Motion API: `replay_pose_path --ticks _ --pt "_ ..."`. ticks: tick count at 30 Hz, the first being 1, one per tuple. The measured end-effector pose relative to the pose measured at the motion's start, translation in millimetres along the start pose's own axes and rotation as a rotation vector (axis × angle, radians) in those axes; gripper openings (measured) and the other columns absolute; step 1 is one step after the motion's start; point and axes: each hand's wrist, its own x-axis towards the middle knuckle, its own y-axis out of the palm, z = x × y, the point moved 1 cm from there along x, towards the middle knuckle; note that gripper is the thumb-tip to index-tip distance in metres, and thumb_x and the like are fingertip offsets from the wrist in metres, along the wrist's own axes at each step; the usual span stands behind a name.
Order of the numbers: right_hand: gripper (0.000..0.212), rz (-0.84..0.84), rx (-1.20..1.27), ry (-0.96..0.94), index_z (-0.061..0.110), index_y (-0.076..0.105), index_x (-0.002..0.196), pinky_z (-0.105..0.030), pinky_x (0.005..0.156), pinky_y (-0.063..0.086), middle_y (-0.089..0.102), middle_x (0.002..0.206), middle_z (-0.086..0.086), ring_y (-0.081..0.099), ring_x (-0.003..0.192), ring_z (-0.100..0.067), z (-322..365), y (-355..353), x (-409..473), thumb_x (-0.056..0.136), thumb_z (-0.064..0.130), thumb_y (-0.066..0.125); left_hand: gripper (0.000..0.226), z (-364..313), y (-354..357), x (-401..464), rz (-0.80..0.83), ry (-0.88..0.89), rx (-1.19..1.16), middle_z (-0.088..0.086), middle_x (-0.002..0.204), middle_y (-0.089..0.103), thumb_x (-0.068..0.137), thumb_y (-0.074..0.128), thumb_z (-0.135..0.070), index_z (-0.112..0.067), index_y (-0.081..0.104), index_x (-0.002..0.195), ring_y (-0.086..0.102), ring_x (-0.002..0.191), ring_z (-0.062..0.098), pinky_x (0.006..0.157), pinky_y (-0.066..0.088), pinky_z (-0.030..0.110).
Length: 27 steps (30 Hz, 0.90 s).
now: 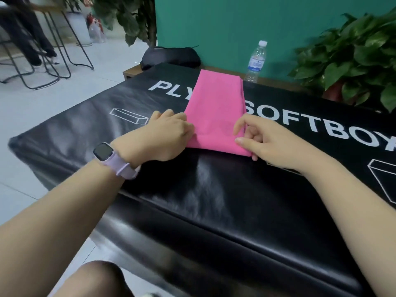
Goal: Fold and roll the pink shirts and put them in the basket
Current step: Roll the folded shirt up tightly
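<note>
— What is the biggest thing in front of the person?
— A black padded worktop (214, 189) with white lettering. On it lies a pink shirt (216, 108), folded into a long narrow strip that runs away from the person, its near end close to both hands.
— And behind it?
— A leafy potted plant (351, 56) at the far right, a dark bag (171, 55) at the far edge, and a clear water bottle (256, 61) standing upright just beyond the shirt's far right corner.
— How is the left hand's grip?
— The left hand (165, 136) has its fingers curled over the shirt's near left edge, holding the fabric. A lilac watch (111, 157) sits on that wrist.
— The right?
— The right hand (265, 140) pinches the near right edge between thumb and bent fingers, its lowest fingertip touching the near corner.
</note>
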Motion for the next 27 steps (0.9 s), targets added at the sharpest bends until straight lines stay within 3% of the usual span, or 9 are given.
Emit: replay_pose_path --ticks 4,8,11,14,17,19,22,27 --pt "0.015 -0.096 -0.102 -0.032 0.028 0.060 0.083 -0.030 0.066 0.049 0.065 0.075 0.004 0.062 0.067 -0.016 2.3 4.9 -1.1 0.094 0.020 0.067 0.027 3.1 -1.6 -0.1 -0.037 0.114 0.082 -0.005 0.091 0.048 0.107 0.030 -0.024 -0.023 0.039 0.082 0.041 0.094 0.023 0.086 0.029 0.040" --pt "0.015 -0.115 -0.229 -0.103 0.023 0.064 0.074 -0.029 0.074 0.047 0.058 0.092 0.010 0.057 0.081 -0.011 11.1 4.3 -5.5 0.086 0.021 0.073 0.020 4.9 5.8 -17.8 -0.262 0.244 -0.031 -0.009 0.099 0.053 0.108 0.030 -0.030 -0.022 0.048 0.111 0.043 0.092 0.022 0.091 0.033 0.041" --pt "0.015 -0.081 -0.282 -0.117 0.026 0.065 0.077 -0.036 0.080 0.050 0.059 0.088 0.011 0.058 0.085 -0.012 16.4 2.0 -10.5 0.081 0.034 0.077 0.017 -2.6 2.9 -23.6 -0.408 0.272 0.104 -0.002 0.103 0.051 0.104 0.038 -0.022 -0.019 0.055 0.104 0.046 0.092 0.024 0.087 0.037 0.040" --pt "0.015 -0.114 -0.315 -0.094 0.025 0.065 0.076 -0.040 0.080 0.050 0.060 0.082 0.011 0.057 0.084 -0.013 16.7 2.5 -10.0 0.081 0.032 0.077 0.031 -7.7 -1.6 -26.7 -0.406 0.275 0.166 -0.007 0.096 0.055 0.098 0.031 -0.025 -0.025 0.062 0.101 0.049 0.093 0.021 0.086 0.038 0.037" --pt "0.009 -0.195 -0.370 -0.041 0.025 0.065 0.072 -0.034 0.070 0.046 0.059 0.076 0.014 0.054 0.077 -0.011 15.7 5.8 -5.5 0.078 0.029 0.070 0.024 -10.2 2.7 -28.9 -0.422 0.311 0.120 -0.010 0.094 0.061 0.102 0.048 -0.039 -0.027 0.064 0.115 0.053 0.096 0.020 0.086 0.039 0.036" --pt "0.006 -0.200 -0.409 0.002 0.028 0.064 0.074 -0.030 0.065 0.040 0.058 0.075 0.016 0.053 0.076 -0.009 13.3 4.4 -3.6 0.077 0.033 0.067 0.039 -14.0 3.0 -27.5 -0.390 0.292 -0.005 -0.009 0.098 0.063 0.097 0.055 -0.051 -0.022 0.059 0.121 0.053 0.097 0.019 0.087 0.041 0.037" --pt "0.011 -0.166 -0.425 0.106 0.030 0.064 0.071 -0.028 0.062 0.041 0.061 0.076 0.015 0.056 0.076 -0.006 4.2 -8.0 -5.5 0.076 0.040 0.064 0.033 -25.8 1.4 -18.3 -0.327 0.286 -0.103 -0.012 0.095 0.061 0.093 0.058 -0.054 -0.022 0.060 0.103 0.050 0.093 0.016 0.088 0.041 0.037" --pt "0.019 -0.064 -0.270 0.240 0.025 0.065 0.061 -0.034 0.066 0.054 0.065 0.066 0.010 0.063 0.068 -0.012 -3.6 -23.4 -9.3 0.069 0.043 0.063 0.032 -56.0 8.0 -6.1 -0.318 0.290 0.031 -0.008 0.091 0.057 0.098 0.051 -0.052 -0.021 0.053 0.093 0.048 0.089 0.019 0.087 0.036 0.036"
